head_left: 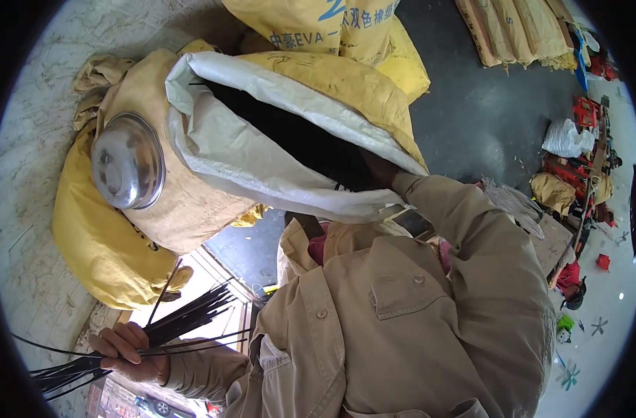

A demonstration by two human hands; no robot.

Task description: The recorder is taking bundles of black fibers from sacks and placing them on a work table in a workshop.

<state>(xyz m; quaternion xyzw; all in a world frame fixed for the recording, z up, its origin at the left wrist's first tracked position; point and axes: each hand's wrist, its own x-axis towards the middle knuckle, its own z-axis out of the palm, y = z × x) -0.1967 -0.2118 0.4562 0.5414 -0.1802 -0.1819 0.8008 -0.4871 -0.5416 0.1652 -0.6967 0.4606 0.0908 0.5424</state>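
Note:
A bundle of thin black strips is gripped in my left hand, its fingers wrapped round the middle. A few strips splay away from the rest at both ends. My right arm reaches into the mouth of a large open sack, yellow outside with a white lining. Only the back of my right hand shows dimly in there; its fingers are lost in the dark. What fills the sack is black and hard to make out. Beside the opening, a shiny round metal bowl rests against a tan sack.
Full yellow sacks stand behind and at the left, against a scuffed pale wall. Tan sacks lie at the upper right on the grey floor. Farther right are red items, a white bag and a person.

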